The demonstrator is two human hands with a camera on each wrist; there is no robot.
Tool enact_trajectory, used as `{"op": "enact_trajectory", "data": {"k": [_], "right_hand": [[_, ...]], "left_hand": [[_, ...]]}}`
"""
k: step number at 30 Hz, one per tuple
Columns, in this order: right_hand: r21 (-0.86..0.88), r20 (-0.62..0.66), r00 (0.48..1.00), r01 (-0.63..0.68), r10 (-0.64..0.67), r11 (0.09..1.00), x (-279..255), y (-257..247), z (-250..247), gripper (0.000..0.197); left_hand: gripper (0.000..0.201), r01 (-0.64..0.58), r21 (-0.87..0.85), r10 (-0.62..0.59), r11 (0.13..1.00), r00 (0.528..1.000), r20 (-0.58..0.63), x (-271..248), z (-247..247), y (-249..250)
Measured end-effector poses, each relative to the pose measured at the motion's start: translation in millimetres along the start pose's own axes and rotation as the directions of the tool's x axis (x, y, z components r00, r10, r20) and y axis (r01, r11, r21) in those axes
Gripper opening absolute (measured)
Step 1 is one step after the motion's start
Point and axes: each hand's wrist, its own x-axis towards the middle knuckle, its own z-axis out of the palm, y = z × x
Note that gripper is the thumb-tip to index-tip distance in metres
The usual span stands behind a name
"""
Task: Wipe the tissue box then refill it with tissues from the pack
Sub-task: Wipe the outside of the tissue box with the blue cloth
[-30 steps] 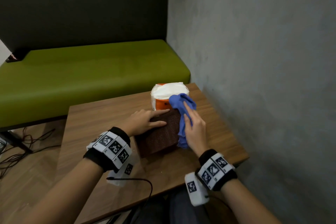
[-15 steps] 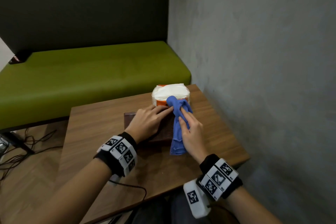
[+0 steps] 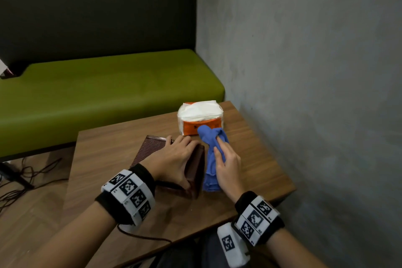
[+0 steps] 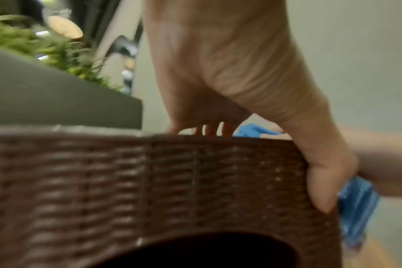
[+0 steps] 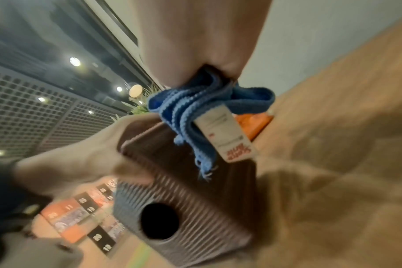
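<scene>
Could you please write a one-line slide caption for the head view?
Left hand grips the brown woven tissue box while the right hand holds a blue cloth against its side.

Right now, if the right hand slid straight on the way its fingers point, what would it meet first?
Most likely the pack. The right hand, holding the cloth against the box, points toward it. Nothing else shows in between, though depth is unclear in this view.

The tissue box (image 3: 152, 148) lies on the table (image 3: 104, 159), the cloth (image 3: 210, 137) against its right side. The tissue pack (image 3: 200, 113) sits just behind them, and the bench (image 3: 108, 93) lies beyond.
</scene>
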Motion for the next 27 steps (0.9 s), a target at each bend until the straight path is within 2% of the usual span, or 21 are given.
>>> {"op": "enact_trajectory", "data": {"k": [3, 5, 8, 10, 13, 15, 18, 20, 23, 25, 27], "right_hand": [[0.071, -0.06, 0.99, 0.13, -0.126, 0.989, 7.2, -15.6, 5.2, 0.041], [0.077, -0.053, 0.984, 0.172, -0.168, 0.982, 12.1, -14.9, 5.7, 0.04], [0.023, -0.032, 0.997, 0.071, -0.071, 0.997, 15.7, 2.2, 0.4, 0.039], [0.001, -0.068, 0.997, 0.026, -0.026, 1.0, 17.3, 5.5, -3.1, 0.037], [-0.041, -0.09, 0.981, 0.169, -0.172, 0.985, 20.8, -12.8, -4.6, 0.035], [-0.037, -0.007, 0.959, 0.283, -0.284, 0.958, 20.6, -32.6, -2.5, 0.036], [-0.041, 0.098, 0.929, 0.362, -0.357, 0.931, 20.3, -39.6, -3.1, 0.042], [-0.071, 0.076, 0.945, 0.324, -0.319, 0.943, 27.0, -29.1, -8.6, 0.041], [-0.017, 0.033, 0.993, 0.112, -0.112, 0.994, 42.8, -10.7, -20.7, 0.033], [0.037, 0.077, 0.997, 0.023, -0.026, 0.999, 49.1, -6.8, -24.1, 0.033], [0.081, 0.074, 0.996, 0.039, -0.045, 0.996, 49.5, -10.8, -22.7, 0.036]], "left_hand": [[0.106, -0.032, -0.259, -0.039, 0.965, 0.964, -0.263, 2.9, -5.1, -2.3], [0.104, -0.077, -0.359, -0.068, 0.93, 0.924, -0.375, 2.0, -3.4, -4.8], [0.104, -0.091, -0.433, -0.123, 0.897, 0.888, -0.442, -1.3, 3.0, -8.5], [0.106, -0.1, -0.443, -0.149, 0.891, 0.857, -0.494, -4.0, 5.6, -9.0], [0.104, -0.147, -0.448, -0.151, 0.882, 0.812, -0.564, -2.1, 6.0, -3.4], [0.102, -0.184, -0.448, -0.139, 0.875, 0.791, -0.596, 0.3, 5.9, 1.7], [0.102, -0.209, -0.453, -0.156, 0.866, 0.749, -0.644, -2.2, 12.5, 2.9], [0.101, -0.194, -0.435, -0.188, 0.879, 0.697, -0.692, -5.7, 18.7, 1.0], [0.102, -0.164, -0.439, -0.235, 0.883, 0.656, -0.718, -10.6, 29.9, -5.2], [0.104, -0.162, -0.5, -0.278, 0.85, 0.669, -0.69, -13.1, 42.0, -13.2], [0.108, -0.17, -0.569, -0.292, 0.804, 0.722, -0.627, -15.4, 49.9, -19.9]]}}
